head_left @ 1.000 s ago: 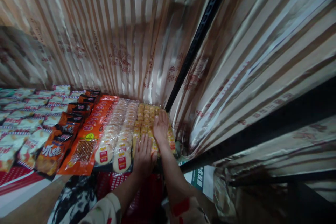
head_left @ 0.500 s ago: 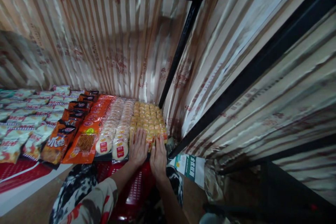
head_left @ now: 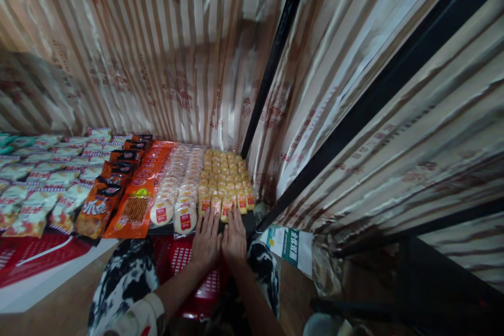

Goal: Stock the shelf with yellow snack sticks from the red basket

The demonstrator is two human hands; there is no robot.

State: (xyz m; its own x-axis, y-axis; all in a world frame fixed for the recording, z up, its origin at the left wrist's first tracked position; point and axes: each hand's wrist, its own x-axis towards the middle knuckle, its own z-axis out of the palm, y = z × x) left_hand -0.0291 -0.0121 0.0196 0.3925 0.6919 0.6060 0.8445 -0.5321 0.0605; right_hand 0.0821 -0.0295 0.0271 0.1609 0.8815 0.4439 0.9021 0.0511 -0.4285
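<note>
Small yellow wrapped snack packs (head_left: 225, 181) with red labels stand in tight rows at the right end of a black shelf (head_left: 249, 223). My left hand (head_left: 207, 241) lies flat at their front, fingers stretched out, fingertips against the front row. Beside it, my right hand (head_left: 235, 239) is likewise flat, its fingertips at the same front row near the middle. Neither hand grasps anything. Just left of the yellow packs are rows of round pale crackers (head_left: 185, 210) in clear wrap, and then orange packets (head_left: 137, 207) of stick snacks.
Darker orange bags (head_left: 94, 210) and many white snack bags (head_left: 31, 207) fill the shelf leftward. Red plastic baskets (head_left: 179, 257) are below. A black metal post (head_left: 271, 73) and diagonal bar (head_left: 354, 115) frame striped sheeting (head_left: 189, 52). A printed bag (head_left: 291, 247) lies lower right.
Both hands have drawn back from on top of the yellow packs to their front edge, uncovering the front row's red labels. The view has shifted slightly.
</note>
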